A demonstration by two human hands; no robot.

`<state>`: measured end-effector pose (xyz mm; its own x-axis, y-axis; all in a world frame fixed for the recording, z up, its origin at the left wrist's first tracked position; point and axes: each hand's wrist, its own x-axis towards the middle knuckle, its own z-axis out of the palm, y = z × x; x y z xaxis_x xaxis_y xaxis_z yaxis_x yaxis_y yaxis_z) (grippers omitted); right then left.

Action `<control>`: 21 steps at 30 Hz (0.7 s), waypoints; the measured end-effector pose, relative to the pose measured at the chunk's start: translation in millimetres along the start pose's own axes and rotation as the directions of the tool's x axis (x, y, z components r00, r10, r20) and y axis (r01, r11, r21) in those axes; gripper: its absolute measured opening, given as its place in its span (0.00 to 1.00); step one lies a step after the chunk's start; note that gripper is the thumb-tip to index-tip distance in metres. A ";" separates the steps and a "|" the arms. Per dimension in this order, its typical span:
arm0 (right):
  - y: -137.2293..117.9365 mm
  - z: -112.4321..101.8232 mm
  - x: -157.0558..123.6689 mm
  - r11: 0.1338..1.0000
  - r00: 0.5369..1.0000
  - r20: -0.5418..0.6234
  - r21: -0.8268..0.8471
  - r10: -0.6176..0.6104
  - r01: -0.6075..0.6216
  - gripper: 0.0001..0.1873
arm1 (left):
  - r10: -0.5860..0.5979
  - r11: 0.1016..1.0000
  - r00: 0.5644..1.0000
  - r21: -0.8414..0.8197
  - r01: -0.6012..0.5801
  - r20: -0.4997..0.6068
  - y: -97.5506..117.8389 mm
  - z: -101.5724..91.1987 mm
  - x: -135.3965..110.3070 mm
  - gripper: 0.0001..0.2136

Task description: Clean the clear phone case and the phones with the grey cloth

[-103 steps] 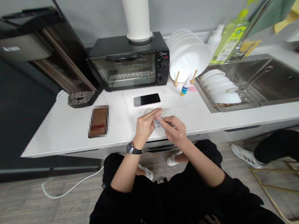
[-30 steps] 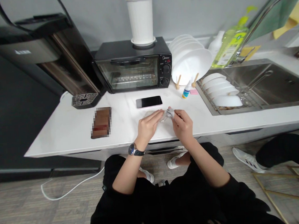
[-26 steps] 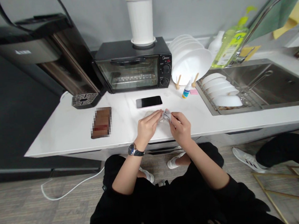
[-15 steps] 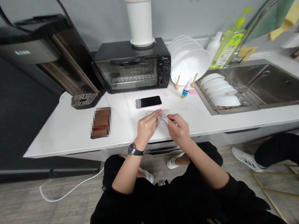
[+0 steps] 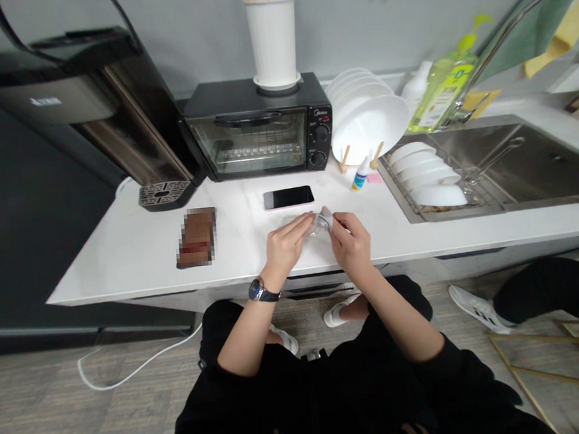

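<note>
Over the counter's front part, my left hand (image 5: 286, 245) has its fingers stretched together along a clear, thin plastic piece (image 5: 315, 229) and holds it, the thumb mostly hidden. My right hand (image 5: 352, 242) is closed on a small light-grey cloth (image 5: 326, 218), which sticks out past the fingertips against the clear piece. Just behind the hands a phone (image 5: 289, 197) lies flat, its dark screen up. A small spray bottle (image 5: 360, 174) with a blue and yellow label stands to the right of the phone.
A brown blurred-out item (image 5: 197, 237) lies on the white counter (image 5: 137, 256) at left, near a drink machine (image 5: 111, 117). Behind are a toaster oven (image 5: 258, 142) and white plates (image 5: 370, 127). Bowls (image 5: 429, 176) stand by the sink (image 5: 532, 178). Another person's leg (image 5: 540, 291) shows at right.
My right hand has shifted slightly right with the grey cloth, showing more of the clear piece. My left hand stays nearly in place.
</note>
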<state>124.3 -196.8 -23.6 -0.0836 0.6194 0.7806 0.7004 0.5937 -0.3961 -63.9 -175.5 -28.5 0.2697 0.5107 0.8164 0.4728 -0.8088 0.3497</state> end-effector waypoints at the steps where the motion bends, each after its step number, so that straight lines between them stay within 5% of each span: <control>1: -2.8 0.5 -1.7 1.000 1.000 0.003 0.011 -0.016 0.016 0.17 | -0.012 1.000 1.000 -0.004 0.012 0.009 0.6 -0.9 0.1 0.19; 10: -10.7 -0.6 -6.2 0.967 0.967 -0.039 -0.053 -0.253 0.251 0.22 | -0.046 0.999 0.997 -0.017 0.047 0.054 2.7 -3.4 -0.6 0.21; 21: 11.4 -1.2 0.8 0.992 0.998 -0.002 -0.108 -0.062 0.061 0.16 | 0.017 0.999 1.000 0.036 -0.018 0.025 0.9 -0.4 -2.4 0.20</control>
<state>133.0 -190.1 -26.9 -0.1252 0.5801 0.8048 0.7663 0.5718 -0.2930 -64.4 -177.6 -30.0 0.2983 0.5037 0.8108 0.4977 -0.8069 0.3182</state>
